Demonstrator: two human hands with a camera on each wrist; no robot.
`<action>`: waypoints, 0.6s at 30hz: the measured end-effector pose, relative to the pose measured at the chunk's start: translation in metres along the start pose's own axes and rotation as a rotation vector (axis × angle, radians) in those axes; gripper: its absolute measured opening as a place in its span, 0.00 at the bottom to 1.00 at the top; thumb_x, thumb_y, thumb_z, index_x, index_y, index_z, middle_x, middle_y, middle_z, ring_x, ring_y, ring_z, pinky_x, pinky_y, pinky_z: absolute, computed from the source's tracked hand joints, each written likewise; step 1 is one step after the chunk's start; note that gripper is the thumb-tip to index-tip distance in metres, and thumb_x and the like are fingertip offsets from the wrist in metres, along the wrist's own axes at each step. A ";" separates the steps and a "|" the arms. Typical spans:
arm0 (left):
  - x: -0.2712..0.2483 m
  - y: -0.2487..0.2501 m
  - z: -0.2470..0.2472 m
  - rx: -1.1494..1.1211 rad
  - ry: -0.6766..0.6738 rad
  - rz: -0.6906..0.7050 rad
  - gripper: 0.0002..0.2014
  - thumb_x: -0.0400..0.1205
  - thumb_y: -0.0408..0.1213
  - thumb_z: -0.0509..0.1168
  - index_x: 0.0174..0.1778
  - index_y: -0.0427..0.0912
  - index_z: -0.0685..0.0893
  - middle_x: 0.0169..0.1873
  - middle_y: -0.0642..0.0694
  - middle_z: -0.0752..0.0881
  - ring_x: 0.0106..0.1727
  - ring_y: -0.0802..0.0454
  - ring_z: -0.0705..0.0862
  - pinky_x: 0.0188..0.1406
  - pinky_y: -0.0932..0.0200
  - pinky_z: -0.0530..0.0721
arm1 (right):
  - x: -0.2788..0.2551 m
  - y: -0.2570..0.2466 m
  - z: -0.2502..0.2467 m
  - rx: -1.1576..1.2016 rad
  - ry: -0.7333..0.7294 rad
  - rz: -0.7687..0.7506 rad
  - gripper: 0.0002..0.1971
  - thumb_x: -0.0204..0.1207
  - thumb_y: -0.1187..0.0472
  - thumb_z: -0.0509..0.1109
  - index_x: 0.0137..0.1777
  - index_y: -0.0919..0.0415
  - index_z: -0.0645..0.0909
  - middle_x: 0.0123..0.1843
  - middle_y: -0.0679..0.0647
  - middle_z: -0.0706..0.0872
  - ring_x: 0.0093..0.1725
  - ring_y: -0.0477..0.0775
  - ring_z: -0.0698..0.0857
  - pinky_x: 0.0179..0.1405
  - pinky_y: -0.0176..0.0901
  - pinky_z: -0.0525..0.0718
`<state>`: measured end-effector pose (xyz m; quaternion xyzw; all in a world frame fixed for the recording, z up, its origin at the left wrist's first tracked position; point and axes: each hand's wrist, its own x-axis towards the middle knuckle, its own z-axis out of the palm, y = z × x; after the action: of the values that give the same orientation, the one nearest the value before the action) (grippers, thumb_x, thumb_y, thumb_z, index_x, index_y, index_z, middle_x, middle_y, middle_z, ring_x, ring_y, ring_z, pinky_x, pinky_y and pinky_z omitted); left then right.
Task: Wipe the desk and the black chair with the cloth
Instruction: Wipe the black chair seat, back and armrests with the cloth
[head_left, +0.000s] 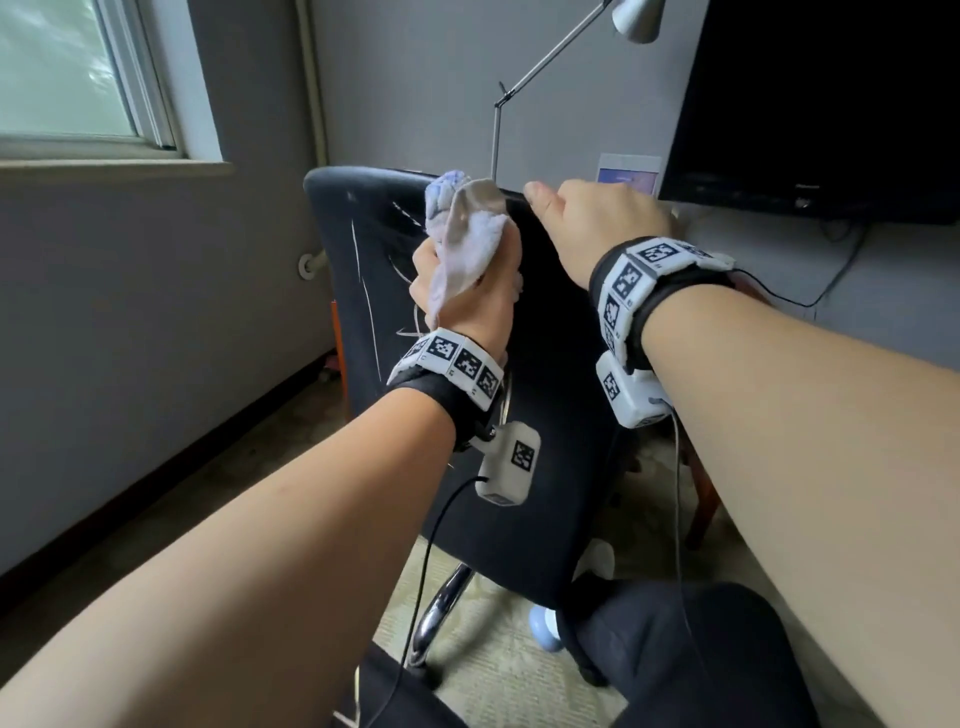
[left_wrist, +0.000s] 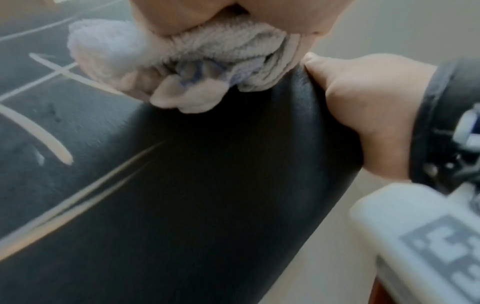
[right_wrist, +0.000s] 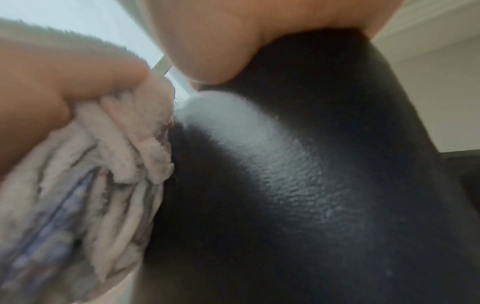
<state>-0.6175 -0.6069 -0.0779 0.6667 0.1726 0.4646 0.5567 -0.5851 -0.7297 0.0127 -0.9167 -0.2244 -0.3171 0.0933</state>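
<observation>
The cloth (head_left: 464, 236) is bunched and clenched in the left hand (head_left: 460, 291), pressed against the back of the chair (head_left: 545, 374) near its top edge. That top edge is clamped by the right hand (head_left: 597, 218), just beside the cloth. The desk (head_left: 883, 291) is seen behind the chair.

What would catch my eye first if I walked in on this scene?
Probably the bunched pale cloth gripped in the left hand, held up against the back of the black chair in the middle of the head view. Next, the right hand gripping the top edge of the backrest. Pale scratch lines cross the chair's left side, and a dark monitor fills the upper right.
</observation>
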 end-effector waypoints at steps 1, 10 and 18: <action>-0.002 0.001 0.003 0.040 -0.003 -0.008 0.49 0.58 0.93 0.57 0.62 0.60 0.86 0.55 0.49 0.91 0.55 0.42 0.92 0.52 0.37 0.93 | -0.002 0.002 -0.002 0.032 -0.010 0.016 0.31 0.87 0.33 0.43 0.50 0.54 0.80 0.48 0.60 0.86 0.48 0.67 0.80 0.42 0.52 0.68; -0.027 0.014 0.005 0.144 0.115 0.166 0.47 0.73 0.69 0.74 0.86 0.65 0.61 0.66 0.51 0.86 0.64 0.46 0.87 0.66 0.42 0.85 | -0.022 0.027 -0.003 0.432 0.030 0.068 0.21 0.84 0.38 0.60 0.51 0.52 0.87 0.42 0.49 0.88 0.46 0.56 0.83 0.41 0.42 0.71; -0.063 -0.002 0.016 0.336 -0.078 0.407 0.29 0.80 0.56 0.68 0.77 0.55 0.73 0.79 0.30 0.71 0.79 0.28 0.70 0.76 0.30 0.75 | -0.019 0.060 -0.010 0.894 -0.176 0.194 0.14 0.78 0.42 0.67 0.55 0.44 0.91 0.61 0.45 0.91 0.66 0.50 0.87 0.72 0.46 0.81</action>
<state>-0.6358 -0.6629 -0.1059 0.7881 0.0881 0.5059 0.3394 -0.5756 -0.7926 0.0067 -0.8267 -0.2593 -0.1001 0.4893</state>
